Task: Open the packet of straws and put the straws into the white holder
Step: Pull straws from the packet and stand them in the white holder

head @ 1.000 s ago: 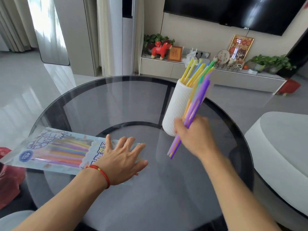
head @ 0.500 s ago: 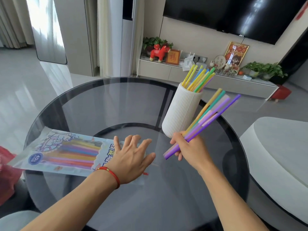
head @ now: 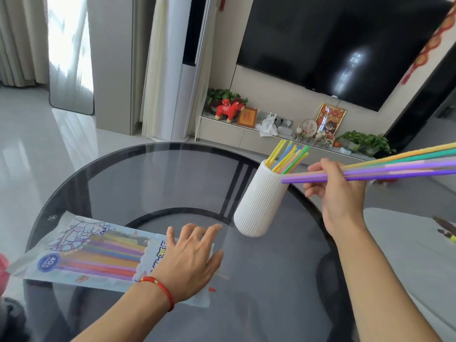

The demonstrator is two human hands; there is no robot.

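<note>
Head view shows our right hand clamped on a bundle of straws beside the white holder. Our left hand, fingers spread, presses flat on the packet lying on the glass table.

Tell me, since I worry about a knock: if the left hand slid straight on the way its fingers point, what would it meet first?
Probably the white holder. The left hand lies flat on the packet, fingers aimed up and right over bare glass table. Depth is unclear, so it might pass just in front of the holder's base.
</note>
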